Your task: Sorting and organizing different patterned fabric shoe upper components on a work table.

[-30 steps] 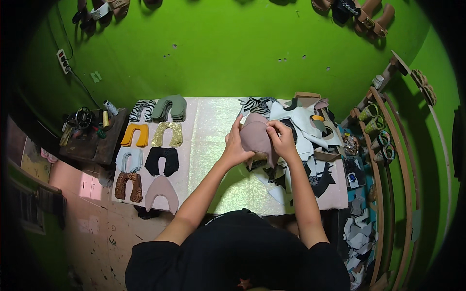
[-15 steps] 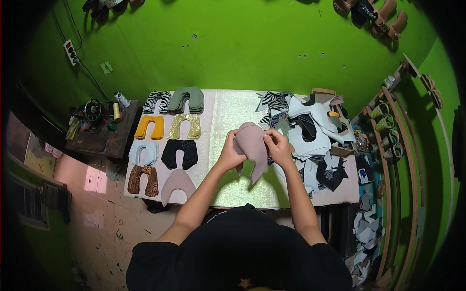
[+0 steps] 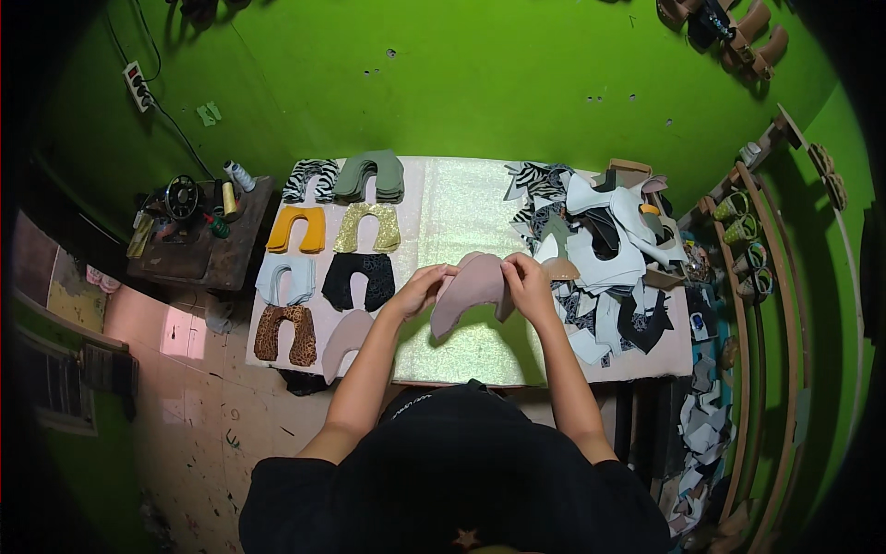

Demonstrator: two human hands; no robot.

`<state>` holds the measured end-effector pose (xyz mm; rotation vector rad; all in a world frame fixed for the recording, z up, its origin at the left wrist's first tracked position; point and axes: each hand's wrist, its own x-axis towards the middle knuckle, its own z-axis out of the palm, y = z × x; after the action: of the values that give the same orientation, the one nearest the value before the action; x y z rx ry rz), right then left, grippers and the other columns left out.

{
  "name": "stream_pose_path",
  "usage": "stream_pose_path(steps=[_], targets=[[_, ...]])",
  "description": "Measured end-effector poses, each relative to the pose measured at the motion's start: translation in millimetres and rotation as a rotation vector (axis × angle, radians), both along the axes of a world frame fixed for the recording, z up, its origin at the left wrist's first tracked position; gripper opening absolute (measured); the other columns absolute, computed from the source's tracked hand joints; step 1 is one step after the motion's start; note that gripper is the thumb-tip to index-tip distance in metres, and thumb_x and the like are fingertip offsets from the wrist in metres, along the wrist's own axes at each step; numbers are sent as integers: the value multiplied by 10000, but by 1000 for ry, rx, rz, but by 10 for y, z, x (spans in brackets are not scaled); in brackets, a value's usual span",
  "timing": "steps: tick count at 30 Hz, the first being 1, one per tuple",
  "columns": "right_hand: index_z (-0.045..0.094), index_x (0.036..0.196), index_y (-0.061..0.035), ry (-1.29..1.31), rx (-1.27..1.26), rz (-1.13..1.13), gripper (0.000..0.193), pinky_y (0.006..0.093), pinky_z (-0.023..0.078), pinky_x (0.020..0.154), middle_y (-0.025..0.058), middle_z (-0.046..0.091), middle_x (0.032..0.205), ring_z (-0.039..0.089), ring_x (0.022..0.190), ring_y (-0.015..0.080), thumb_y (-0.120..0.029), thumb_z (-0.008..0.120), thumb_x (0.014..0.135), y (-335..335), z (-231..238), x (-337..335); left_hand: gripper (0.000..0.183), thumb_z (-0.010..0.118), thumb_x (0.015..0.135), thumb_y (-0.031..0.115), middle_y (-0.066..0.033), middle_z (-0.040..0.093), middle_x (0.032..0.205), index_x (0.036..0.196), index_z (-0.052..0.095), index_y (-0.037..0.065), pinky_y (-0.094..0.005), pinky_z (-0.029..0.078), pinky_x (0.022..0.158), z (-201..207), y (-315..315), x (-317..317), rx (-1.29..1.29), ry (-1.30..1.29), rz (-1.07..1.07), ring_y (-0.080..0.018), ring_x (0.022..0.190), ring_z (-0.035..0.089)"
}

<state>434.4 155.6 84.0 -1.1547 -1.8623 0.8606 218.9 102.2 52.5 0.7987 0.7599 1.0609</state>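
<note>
Above the middle of the table, both hands hold U-shaped pink material pieces (image 3: 471, 288), which look like shoe-upper cutouts, stacked slightly out of line. My left hand (image 3: 421, 290) pinches their left upper edge. My right hand (image 3: 529, 284) grips the right upper edge between thumb and fingers. The curve faces away from me and the two ends point toward me. Left of my left forearm lies another pink U-shaped stack (image 3: 341, 340). Beside it are black (image 3: 339, 286) and leopard-print (image 3: 270, 335) stacks of the same shape.
Farther back on the table (image 3: 443, 198) stand zebra (image 3: 295, 186), green (image 3: 355, 175), mustard (image 3: 279, 229), gold (image 3: 352, 229) and light grey (image 3: 270, 280) stacks. Mixed scraps (image 3: 609, 263) heap on the right. A sewing machine (image 3: 182, 198) is at the left, a wooden rack (image 3: 780, 314) at the right.
The pink pieces have turned: their ends, earlier hanging close together, now spread wider, one toward the lower left. My left hand has shifted to their upper left edge. The view has shifted slightly.
</note>
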Motion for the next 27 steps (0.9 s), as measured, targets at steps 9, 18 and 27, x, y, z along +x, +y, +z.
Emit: stream_pose_path(steps=[9, 18, 27], targets=[[565, 783, 0, -108, 278, -7, 142, 369, 406, 706, 124, 521, 830, 516, 811, 294, -141, 559, 806, -115, 86, -186, 331, 507, 878, 293, 36, 528, 769, 1063, 566, 24, -188, 373, 618, 147, -30, -89, 162, 446, -35, -37, 674, 452], [560, 803, -11, -7, 260, 160, 139, 322, 399, 668, 79, 526, 720, 502, 686, 218, -145, 538, 829, -184, 100, -173, 397, 374, 925, 342, 82, 295, 575, 1053, 595, 39, -196, 263, 505, 179, -82, -148, 184, 480, 244, -37, 526, 279], [538, 860, 6, 293, -260, 364, 171, 225, 394, 618, 6, 517, 696, 454, 664, 73, -159, 497, 879, -253, 106, -300, 370, 552, 820, 40, -88, 602, 987, 1185, 495, 46, -216, 450, 750, 169, -95, -86, 233, 487, 169, -116, 862, 575]])
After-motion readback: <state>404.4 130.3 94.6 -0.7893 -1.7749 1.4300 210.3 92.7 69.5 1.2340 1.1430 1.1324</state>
